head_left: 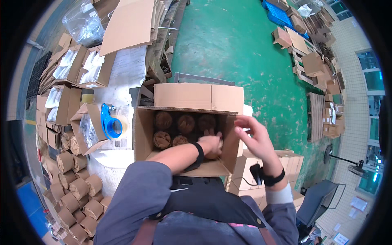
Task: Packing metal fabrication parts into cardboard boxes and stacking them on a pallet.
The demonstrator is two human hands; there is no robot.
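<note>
In front of me stands an open cardboard box (143, 134). Inside it, several brown paper-wrapped cylinders (162, 139) stand upright in two rows. My left hand (209, 143) reaches down into its near right corner, fingers curled over a paper-wrapped cylinder (214, 155) that the hand partly hides. Outside the box's right wall, beside the raised right flap, my right hand (258, 138) is held up with thumb and fingers apart. Nothing shows in it. Both wrists wear black bands.
Left, a paper-covered table carries a blue tape dispenser (110, 122) and open cartons (93, 67) with white contents. More wrapped cylinders (79, 190) are piled at lower left. Closed cartons (290, 161) stand to the right, below my right hand. Pallets (316, 116) line the far right.
</note>
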